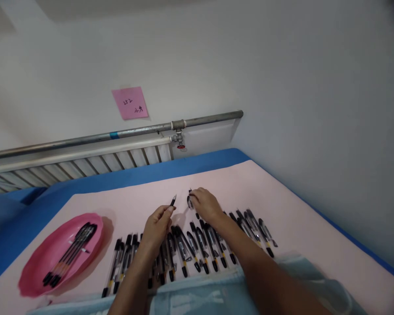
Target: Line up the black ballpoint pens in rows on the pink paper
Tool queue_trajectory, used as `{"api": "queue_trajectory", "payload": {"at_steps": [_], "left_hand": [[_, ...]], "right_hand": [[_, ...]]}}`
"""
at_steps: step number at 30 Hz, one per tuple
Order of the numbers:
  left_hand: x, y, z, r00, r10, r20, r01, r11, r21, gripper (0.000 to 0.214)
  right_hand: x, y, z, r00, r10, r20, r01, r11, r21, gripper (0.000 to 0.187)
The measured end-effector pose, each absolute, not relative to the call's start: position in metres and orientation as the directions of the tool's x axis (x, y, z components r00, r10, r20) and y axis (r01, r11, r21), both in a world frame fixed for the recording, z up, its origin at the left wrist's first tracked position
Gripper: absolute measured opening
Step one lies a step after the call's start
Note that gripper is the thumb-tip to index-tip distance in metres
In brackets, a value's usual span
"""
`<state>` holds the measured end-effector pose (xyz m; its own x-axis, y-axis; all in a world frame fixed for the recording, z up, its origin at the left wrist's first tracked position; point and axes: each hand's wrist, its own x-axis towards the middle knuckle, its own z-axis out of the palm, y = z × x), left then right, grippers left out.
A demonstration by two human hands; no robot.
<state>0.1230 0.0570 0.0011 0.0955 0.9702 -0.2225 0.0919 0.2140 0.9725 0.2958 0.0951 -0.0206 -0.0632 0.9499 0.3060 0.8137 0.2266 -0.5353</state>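
Note:
My left hand (pixel 158 224) is closed around a black pen (pixel 173 201), whose pointed metal tip sticks up uncapped past the fingers. To its right, my right hand (pixel 205 203) pinches a slim black-and-clear piece (pixel 189 201) just above the pink sheet. The fingers cover part of this piece, so I cannot tell if it is a whole pen or only a part. Below both hands lies a row of several black pens (pixel 202 240) with clear barrels and yellow bands; my forearms hide some of them.
A pink oval dish (pixel 29 273) on the left holds several black pens (pixel 72 253). The pale pink sheet (pixel 98 202) lies over a blue surface (pixel 197 165). Behind are a radiator (pixel 118 159), a metal pipe (pixel 213 118) and a red-handled valve (pixel 181 147). Light blue fabric (pixel 197 297) is at the front.

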Motion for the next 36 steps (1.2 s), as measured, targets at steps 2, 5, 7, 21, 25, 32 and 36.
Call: {"api": "queue_trajectory", "payload": {"at_steps": [2, 5, 7, 21, 25, 32, 36], "left_hand": [[0.124, 0.057, 0.002, 0.096, 0.968, -0.23, 0.095, 0.221, 0.971, 0.038], [0.124, 0.056, 0.002, 0.094, 0.968, -0.233, 0.101, 0.223, 0.97, 0.038], [0.124, 0.056, 0.002, 0.099, 0.967, -0.236, 0.101, 0.226, 0.969, 0.039], [0.123, 0.058, -0.006, 0.131, 0.968, -0.215, 0.154, 0.194, 0.969, 0.035], [0.122, 0.058, -0.007, 0.131, 0.969, -0.211, 0.169, 0.188, 0.968, 0.034], [0.122, 0.059, -0.009, 0.153, 0.97, -0.189, 0.21, 0.155, 0.965, 0.033], [0.122, 0.059, -0.01, 0.163, 0.972, -0.171, 0.219, 0.133, 0.967, 0.033]], "right_hand": [[0.291, 0.093, -0.023, -0.17, 0.952, 0.256, 0.889, 0.26, -0.377, 0.022], [0.287, 0.091, -0.024, -0.241, 0.945, 0.22, 0.929, 0.291, -0.23, 0.022], [0.286, 0.089, -0.023, -0.263, 0.939, 0.222, 0.936, 0.304, -0.176, 0.021], [0.271, 0.084, -0.02, -0.153, 0.966, 0.21, 0.854, 0.237, -0.463, 0.023], [0.276, 0.094, -0.011, 0.128, 0.99, 0.066, 0.291, 0.026, -0.956, 0.015], [0.267, 0.089, 0.001, 0.037, 0.992, -0.124, -0.328, -0.105, -0.939, 0.012], [0.264, 0.083, 0.005, -0.029, 0.991, -0.133, -0.231, -0.136, -0.963, 0.007]]}}
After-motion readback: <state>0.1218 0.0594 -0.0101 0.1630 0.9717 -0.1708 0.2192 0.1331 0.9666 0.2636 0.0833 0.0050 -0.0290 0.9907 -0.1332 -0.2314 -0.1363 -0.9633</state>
